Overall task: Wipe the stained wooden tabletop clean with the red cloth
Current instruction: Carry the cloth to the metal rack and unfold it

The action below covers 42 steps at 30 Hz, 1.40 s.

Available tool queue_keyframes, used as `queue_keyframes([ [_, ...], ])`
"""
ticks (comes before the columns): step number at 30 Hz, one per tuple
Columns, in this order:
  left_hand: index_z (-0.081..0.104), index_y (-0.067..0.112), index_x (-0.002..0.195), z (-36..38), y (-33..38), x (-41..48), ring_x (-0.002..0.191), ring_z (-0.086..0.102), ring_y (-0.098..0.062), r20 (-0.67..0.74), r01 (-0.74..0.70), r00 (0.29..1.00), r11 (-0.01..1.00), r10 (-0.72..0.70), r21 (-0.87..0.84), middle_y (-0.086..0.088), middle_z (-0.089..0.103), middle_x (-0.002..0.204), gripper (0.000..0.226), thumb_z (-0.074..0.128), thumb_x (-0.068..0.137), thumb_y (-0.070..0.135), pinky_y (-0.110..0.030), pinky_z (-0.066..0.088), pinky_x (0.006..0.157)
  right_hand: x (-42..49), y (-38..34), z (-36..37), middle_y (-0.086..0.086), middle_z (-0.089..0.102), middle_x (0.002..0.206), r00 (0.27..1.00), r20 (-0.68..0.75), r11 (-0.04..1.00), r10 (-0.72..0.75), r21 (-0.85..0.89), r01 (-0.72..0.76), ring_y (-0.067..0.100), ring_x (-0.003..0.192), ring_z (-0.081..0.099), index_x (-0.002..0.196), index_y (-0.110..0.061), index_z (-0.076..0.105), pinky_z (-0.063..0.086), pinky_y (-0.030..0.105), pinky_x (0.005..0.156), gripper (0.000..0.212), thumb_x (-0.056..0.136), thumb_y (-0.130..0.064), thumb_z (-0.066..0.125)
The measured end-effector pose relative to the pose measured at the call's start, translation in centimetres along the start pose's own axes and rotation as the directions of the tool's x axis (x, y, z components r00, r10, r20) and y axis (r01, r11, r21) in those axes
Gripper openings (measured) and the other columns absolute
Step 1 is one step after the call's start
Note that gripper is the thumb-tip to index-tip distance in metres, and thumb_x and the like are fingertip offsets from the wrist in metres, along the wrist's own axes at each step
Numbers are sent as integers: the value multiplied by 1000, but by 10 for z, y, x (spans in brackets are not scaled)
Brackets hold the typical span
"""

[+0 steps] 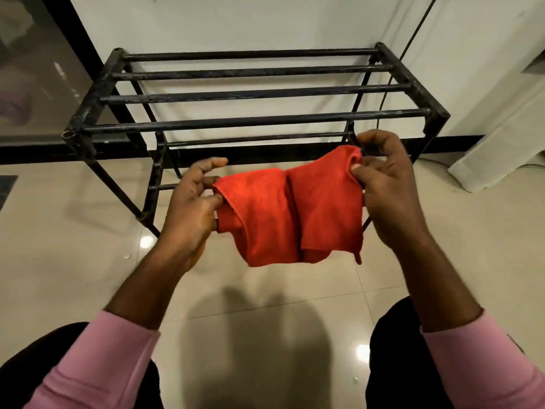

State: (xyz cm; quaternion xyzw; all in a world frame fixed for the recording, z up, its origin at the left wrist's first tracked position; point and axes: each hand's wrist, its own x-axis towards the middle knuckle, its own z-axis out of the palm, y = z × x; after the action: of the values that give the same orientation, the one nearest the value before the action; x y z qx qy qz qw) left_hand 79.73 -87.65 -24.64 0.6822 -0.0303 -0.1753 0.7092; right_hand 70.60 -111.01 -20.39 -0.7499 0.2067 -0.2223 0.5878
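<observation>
From the head camera, a red cloth (287, 214) is held in the air between both hands, above a tiled floor (59, 231) and in front of a black metal rack (253, 95). Its left edge is pinched by the left hand (193, 208), its upper right corner by the right hand (386, 184). The cloth sags in two folds.

Red cloth (289, 214) here, soft and matt, a fine napped weave like microfibre, with a stitched hem along its edges, hanging in limp folds. Behind it the black rack (256, 119): metal bars, paint dull and scuffed, worn patches showing on the corner posts. Floor (295, 335) is glossy pale tile, smooth enough to mirror the ceiling lights as bright spots. Pink sleeves (97, 367) look like plain matt fabric. Wall (236, 22) behind is flat, matt and off-white.
</observation>
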Motion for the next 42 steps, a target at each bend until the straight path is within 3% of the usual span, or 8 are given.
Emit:
queue_keyframes([
  [8,73,31,88,-34,8,5,94,67,-4,102,-241,970,904,219,353,6,70,99,31,70,83,1,-17,53,82,10,-3,-37,-5,65,85,998,40,999,-51,-17,51,9,75,57,96,-21,68,47,21,63,44,66,7,53],
  [15,66,14,101,-49,12,16,72,61,1,-241,-326,876,881,418,343,2,67,85,10,58,96,13,-18,53,66,18,10,-61,1,59,77,965,-95,914,-245,-354,197,5,68,54,81,-14,64,46,20,58,14,77,-22,75],
  [19,65,14,107,-66,12,27,91,63,-18,-399,-333,776,855,488,398,-18,64,106,17,54,96,23,-31,56,80,29,13,-79,3,60,88,910,-155,814,-384,-521,255,7,78,54,78,-18,65,44,15,72,11,76,-22,75],
  [22,69,15,106,-66,16,24,81,61,-2,-338,-373,778,823,529,428,2,67,90,21,55,94,24,-23,51,78,29,17,-82,3,64,77,944,-221,898,-244,-420,134,11,67,59,80,-14,66,54,34,67,13,77,-22,76],
  [26,71,13,94,-36,18,10,80,56,-7,59,-490,790,571,610,659,4,61,88,18,58,90,25,-21,46,75,13,15,-42,-1,67,79,994,67,921,-92,-373,110,12,67,64,88,-15,69,57,34,63,11,80,-17,74],
  [31,68,27,98,3,20,5,78,61,-14,215,-454,831,403,513,794,14,62,81,16,60,92,40,-35,50,71,-14,2,33,-4,70,88,868,495,972,38,-221,83,7,80,67,108,-19,67,55,24,72,37,75,-29,78],
  [37,64,38,84,27,17,8,73,61,-1,215,-488,866,665,452,566,18,65,76,5,64,83,43,-24,50,68,-20,5,70,-4,68,89,874,485,943,-17,-283,175,14,81,65,105,-21,63,54,43,72,28,77,-18,66],
  [42,63,49,94,22,14,9,79,63,-13,375,-449,870,829,320,334,6,67,88,37,83,64,43,-30,54,73,-10,-3,58,-11,68,82,921,359,943,-148,-231,241,7,81,63,89,-23,69,51,31,74,28,77,-3,53],
])
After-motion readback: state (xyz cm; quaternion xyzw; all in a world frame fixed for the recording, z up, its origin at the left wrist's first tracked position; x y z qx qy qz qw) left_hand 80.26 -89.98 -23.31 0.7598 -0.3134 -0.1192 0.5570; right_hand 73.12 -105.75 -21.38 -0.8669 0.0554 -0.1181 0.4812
